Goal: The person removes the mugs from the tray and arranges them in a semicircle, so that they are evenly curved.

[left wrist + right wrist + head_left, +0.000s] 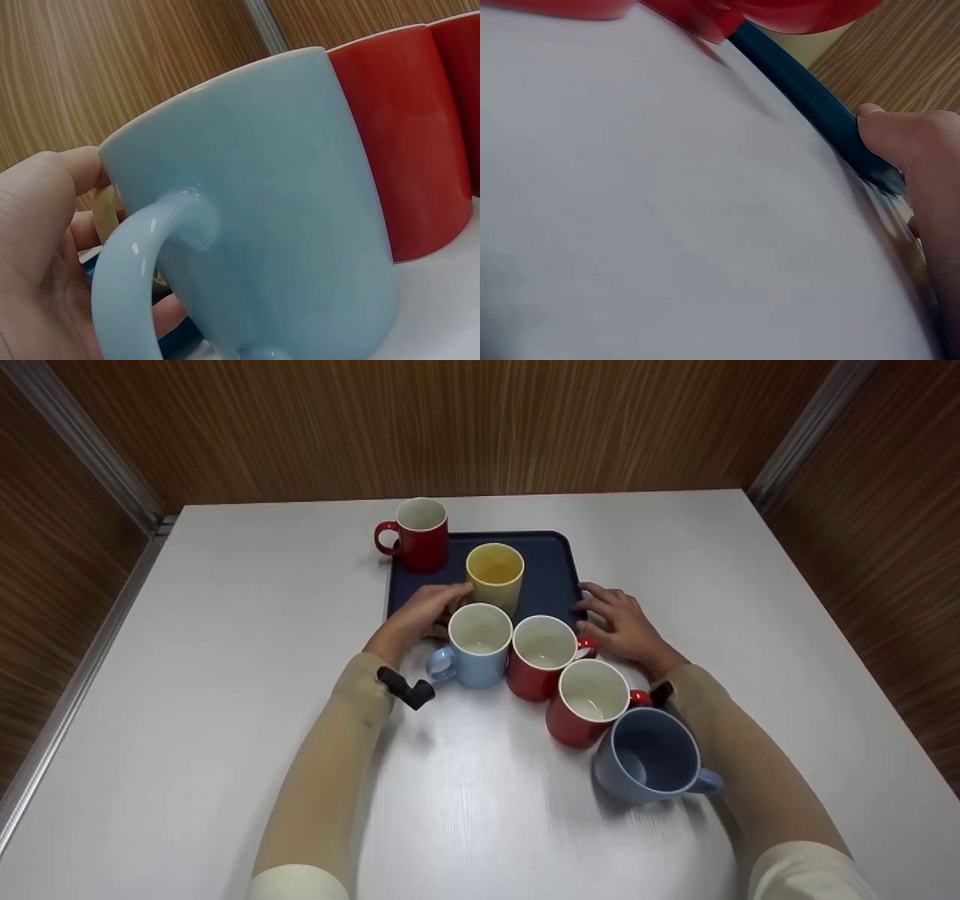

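My left hand (429, 611) holds the yellow mug (496, 592) by its left side, over the dark blue tray (546, 556). In the left wrist view, a bit of the yellow handle (107, 210) shows between thumb and fingers; a light blue mug (270, 187) blocks most of the rest. At the tray's near right corner, my right hand (619, 622) grips the rim. The right wrist view has its thumb (889, 135) on the tray's edge (810, 97). A red mug (426, 547) stands upright at the tray's far left corner, handle pointing left.
Before the tray, the light blue mug (480, 660), two red mugs (531, 679) and a wider blue-grey mug (634, 780) form a slanting row down to the right. The last stands close beside my right forearm. Wood-grain panels (450, 427) enclose the white table (262, 585).
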The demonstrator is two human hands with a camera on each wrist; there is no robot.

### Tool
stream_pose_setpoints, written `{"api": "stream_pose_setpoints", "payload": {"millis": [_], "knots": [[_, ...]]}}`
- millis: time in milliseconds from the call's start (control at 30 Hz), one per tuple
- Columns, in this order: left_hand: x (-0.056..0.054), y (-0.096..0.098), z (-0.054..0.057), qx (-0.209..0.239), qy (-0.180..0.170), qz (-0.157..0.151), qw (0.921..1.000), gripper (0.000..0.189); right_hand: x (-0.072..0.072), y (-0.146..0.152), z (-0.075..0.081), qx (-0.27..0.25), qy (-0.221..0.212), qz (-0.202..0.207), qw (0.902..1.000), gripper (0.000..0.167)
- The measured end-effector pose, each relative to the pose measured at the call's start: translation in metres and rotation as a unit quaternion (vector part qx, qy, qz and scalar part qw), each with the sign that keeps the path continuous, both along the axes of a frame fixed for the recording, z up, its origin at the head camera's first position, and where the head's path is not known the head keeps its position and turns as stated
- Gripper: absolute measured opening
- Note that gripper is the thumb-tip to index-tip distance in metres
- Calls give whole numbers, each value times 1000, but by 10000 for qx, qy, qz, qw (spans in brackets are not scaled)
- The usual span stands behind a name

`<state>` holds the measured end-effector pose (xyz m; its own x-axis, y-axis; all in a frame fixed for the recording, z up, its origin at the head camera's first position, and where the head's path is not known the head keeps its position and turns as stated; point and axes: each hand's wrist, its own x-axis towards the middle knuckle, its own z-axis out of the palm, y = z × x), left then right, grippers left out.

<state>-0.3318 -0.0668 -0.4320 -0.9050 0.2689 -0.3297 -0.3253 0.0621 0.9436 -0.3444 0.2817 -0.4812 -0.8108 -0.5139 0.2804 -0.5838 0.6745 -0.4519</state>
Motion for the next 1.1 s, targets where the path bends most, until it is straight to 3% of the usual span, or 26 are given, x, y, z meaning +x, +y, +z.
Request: {"api": "stream_pose_setpoints", "payload": {"millis": [267,567,833,1100], "knots": [[0,0,-3,413,228,11,9989,40,0,1,-1,-58,37,13,10000,35],[0,-4,-6,589,238,307,9975,42,0,-1,-1,73,-76,6,9999,37],[1,-8,-4,573,345,239,9975,39,-1,-1,0,38,-81,-16,10000,37],[5,-15,3,875,473,211,9948,36,-2,-1,2,-5,-40,40,10000,37]]}}
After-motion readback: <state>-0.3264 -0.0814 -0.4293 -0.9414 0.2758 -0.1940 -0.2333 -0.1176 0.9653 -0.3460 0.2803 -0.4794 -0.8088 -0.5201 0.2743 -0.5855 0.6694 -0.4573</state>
